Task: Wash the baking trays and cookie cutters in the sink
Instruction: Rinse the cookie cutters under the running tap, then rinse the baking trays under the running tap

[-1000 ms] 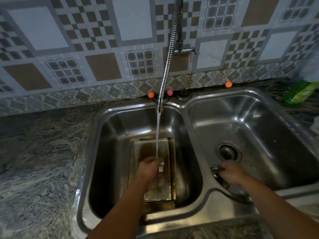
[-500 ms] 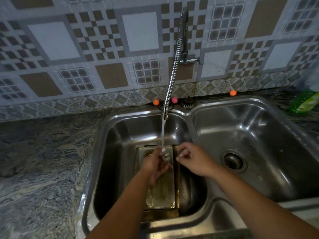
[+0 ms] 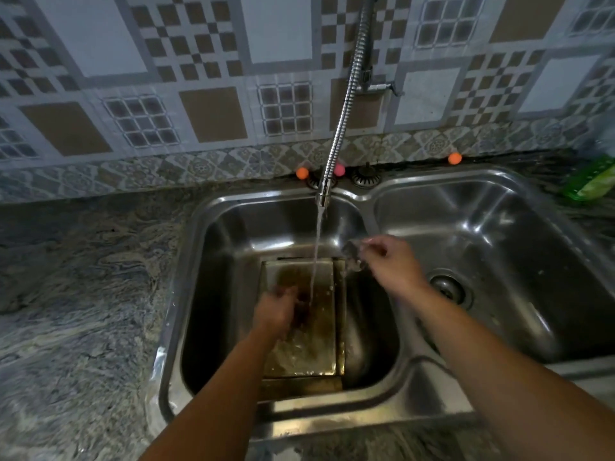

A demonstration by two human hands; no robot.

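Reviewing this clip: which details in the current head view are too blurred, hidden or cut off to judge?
- Left hand, head view: motion-blurred; unclear whether it holds anything.
- Small dark metal piece pinched by the right hand: blurred, partly covered by fingers; shape unclear.
- Brown-stained rectangular baking trays: stacked, forearm across them; count uncertain.
- Green plastic item: cut off by the right edge.

rectangular brass-coloured metal baking trays: stacked flat on the floor of the left basin of the stainless steel double sink, wet, brown-stained, water stream landing on the top one | small metal cookie cutter: blurred, held above the divider between basins, shape unclear
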